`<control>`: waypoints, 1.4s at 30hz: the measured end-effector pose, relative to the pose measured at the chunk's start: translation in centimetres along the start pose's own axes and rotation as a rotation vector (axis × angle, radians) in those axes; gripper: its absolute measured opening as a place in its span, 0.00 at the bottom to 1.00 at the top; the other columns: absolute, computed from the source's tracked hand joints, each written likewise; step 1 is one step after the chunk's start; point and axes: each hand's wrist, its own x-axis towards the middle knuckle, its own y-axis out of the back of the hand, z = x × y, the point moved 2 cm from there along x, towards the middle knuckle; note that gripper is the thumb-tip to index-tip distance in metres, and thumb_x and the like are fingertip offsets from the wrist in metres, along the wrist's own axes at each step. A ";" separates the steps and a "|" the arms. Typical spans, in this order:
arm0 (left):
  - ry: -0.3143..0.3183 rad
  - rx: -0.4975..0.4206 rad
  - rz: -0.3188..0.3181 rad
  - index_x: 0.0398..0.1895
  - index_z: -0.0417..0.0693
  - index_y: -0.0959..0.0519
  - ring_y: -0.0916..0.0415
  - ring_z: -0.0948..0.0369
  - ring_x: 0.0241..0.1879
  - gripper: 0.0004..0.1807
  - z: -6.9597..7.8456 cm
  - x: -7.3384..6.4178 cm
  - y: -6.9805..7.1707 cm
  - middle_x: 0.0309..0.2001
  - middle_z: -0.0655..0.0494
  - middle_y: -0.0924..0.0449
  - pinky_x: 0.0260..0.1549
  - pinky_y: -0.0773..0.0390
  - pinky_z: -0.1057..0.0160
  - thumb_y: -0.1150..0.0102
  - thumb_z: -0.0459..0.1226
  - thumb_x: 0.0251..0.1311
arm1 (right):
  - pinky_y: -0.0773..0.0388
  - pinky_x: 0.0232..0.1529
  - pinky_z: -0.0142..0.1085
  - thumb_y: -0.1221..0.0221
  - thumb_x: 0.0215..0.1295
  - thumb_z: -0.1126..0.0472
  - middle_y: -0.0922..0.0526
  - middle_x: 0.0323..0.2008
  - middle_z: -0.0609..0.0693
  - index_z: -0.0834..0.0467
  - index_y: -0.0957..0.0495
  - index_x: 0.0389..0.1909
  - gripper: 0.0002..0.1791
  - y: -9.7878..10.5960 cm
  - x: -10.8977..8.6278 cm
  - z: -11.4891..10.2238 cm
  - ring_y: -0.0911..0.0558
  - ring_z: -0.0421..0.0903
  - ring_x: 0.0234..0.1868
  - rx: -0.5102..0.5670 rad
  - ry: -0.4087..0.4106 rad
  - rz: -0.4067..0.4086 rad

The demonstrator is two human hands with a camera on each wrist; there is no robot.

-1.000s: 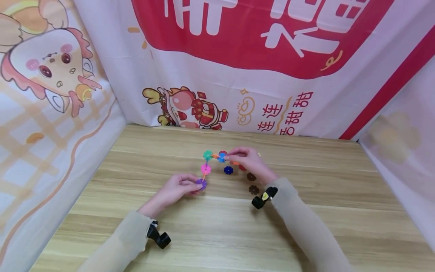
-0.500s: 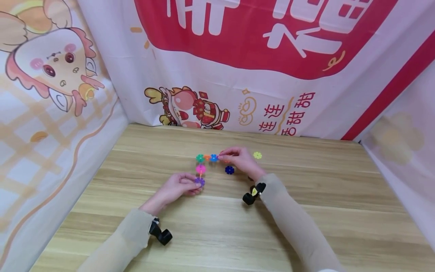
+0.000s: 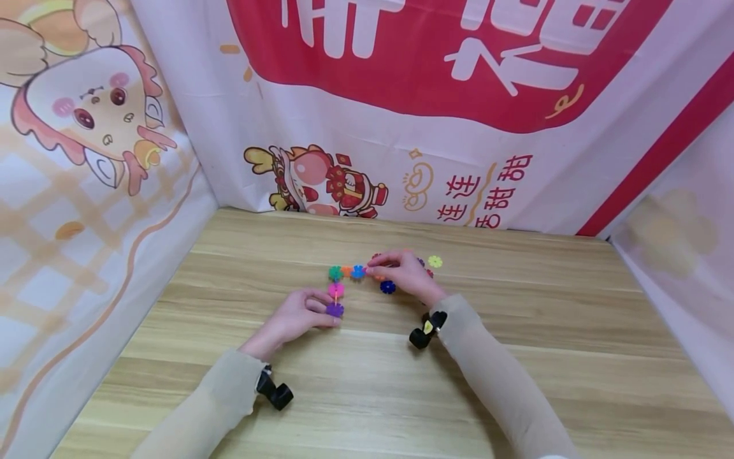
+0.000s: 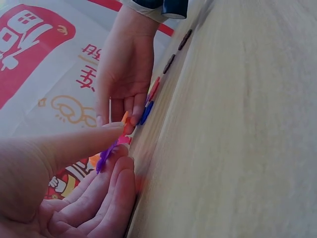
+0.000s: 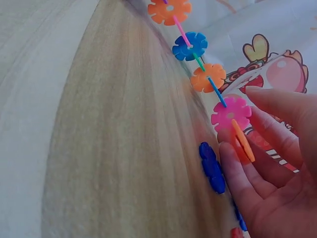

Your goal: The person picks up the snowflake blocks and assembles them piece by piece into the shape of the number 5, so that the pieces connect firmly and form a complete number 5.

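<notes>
- A person's left hand (image 3: 295, 315) lies loosely around the purple piece (image 3: 335, 310) at the near end of a chain (image 3: 346, 271) of flower-shaped discs, its thumb straight and its other fingers softly bent, with a gap between them.
- The right hand (image 3: 406, 274) surrounds the chain's other end, thumb parted from the fingers about a pink piece (image 5: 231, 113) and an orange piece (image 5: 242, 143); whether it grips either cannot be told.
- The chain forms a right-angled bend on the far half of the desk (image 3: 367, 389), between the two hands, with a green piece (image 3: 335, 273) at the corner.
- Compared with half a second earlier, the chain sits slightly nearer the person, and the left thumb, then overlapping the purple disc, now shows just below it.
- A dark blue piece (image 3: 387, 287) lies just beside the right hand, a yellow piece (image 3: 436, 261) beyond it, and brown pieces (image 4: 169, 64) in a row along the desk.
- Wood surface spreads between the sleeves (image 3: 197, 408) and to the right; a printed cloth (image 3: 355, 102) rises along the desk's far edge, well apart from the chain.
</notes>
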 end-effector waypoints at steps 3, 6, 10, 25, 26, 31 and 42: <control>0.016 0.021 0.021 0.52 0.38 0.22 0.18 0.55 0.41 0.28 0.1 0.1 0.0 0.38 0.52 0.14 0.45 0.22 0.56 0.20 0.38 0.51 | 0.23 0.53 0.42 0.29 0.64 0.50 0.15 0.51 0.45 0.51 0.11 0.47 0.14 0.2 -0.2 -0.3 0.20 0.45 0.51 -0.036 -0.001 -0.007; 0.030 0.032 0.033 0.52 0.40 0.21 0.19 0.56 0.42 0.28 0.2 0.2 0.2 0.39 0.52 0.14 0.45 0.23 0.55 0.20 0.40 0.50 | 0.21 0.51 0.42 0.30 0.65 0.49 0.15 0.49 0.44 0.52 0.12 0.49 0.16 0.6 -0.5 -0.3 0.18 0.44 0.48 -0.065 0.002 -0.003; 0.014 0.028 0.032 0.52 0.39 0.21 0.19 0.55 0.43 0.28 0.1 0.3 0.5 0.40 0.52 0.14 0.48 0.23 0.53 0.19 0.39 0.50 | 0.20 0.51 0.43 0.32 0.68 0.51 0.15 0.49 0.44 0.54 0.14 0.53 0.17 1.9 -1.0 -0.4 0.17 0.45 0.48 -0.069 0.015 -0.001; 0.028 0.046 0.047 0.53 0.42 0.20 0.19 0.54 0.45 0.27 -0.1 0.3 1.5 0.41 0.53 0.14 0.52 0.26 0.51 0.20 0.41 0.51 | 0.17 0.45 0.41 0.28 0.63 0.54 0.14 0.44 0.48 0.57 0.14 0.53 0.19 4.5 -4.7 0.3 0.17 0.46 0.44 -0.134 -0.020 -0.019; 0.031 0.045 0.046 0.53 0.42 0.20 0.19 0.55 0.45 0.27 -0.1 0.3 1.5 0.41 0.53 0.14 0.51 0.26 0.51 0.20 0.41 0.51 | 0.18 0.45 0.40 0.27 0.62 0.53 0.14 0.44 0.47 0.56 0.14 0.52 0.20 4.3 -4.7 0.5 0.17 0.46 0.44 -0.147 -0.023 -0.020; 0.035 0.049 0.043 0.52 0.42 0.20 0.19 0.55 0.44 0.27 -0.1 0.4 1.4 0.41 0.54 0.14 0.50 0.25 0.52 0.20 0.41 0.50 | 0.19 0.42 0.40 0.24 0.58 0.51 0.15 0.41 0.45 0.53 0.12 0.49 0.19 3.1 -4.3 1.4 0.19 0.46 0.41 -0.176 -0.032 -0.003; 0.013 0.051 0.030 0.52 0.40 0.20 0.19 0.56 0.43 0.27 0.1 0.4 1.1 0.41 0.52 0.14 0.46 0.23 0.56 0.20 0.41 0.51 | 0.25 0.36 0.40 0.20 0.51 0.54 0.19 0.35 0.49 0.49 0.11 0.39 0.14 1.9 -3.1 1.3 0.24 0.48 0.36 -0.259 -0.084 0.045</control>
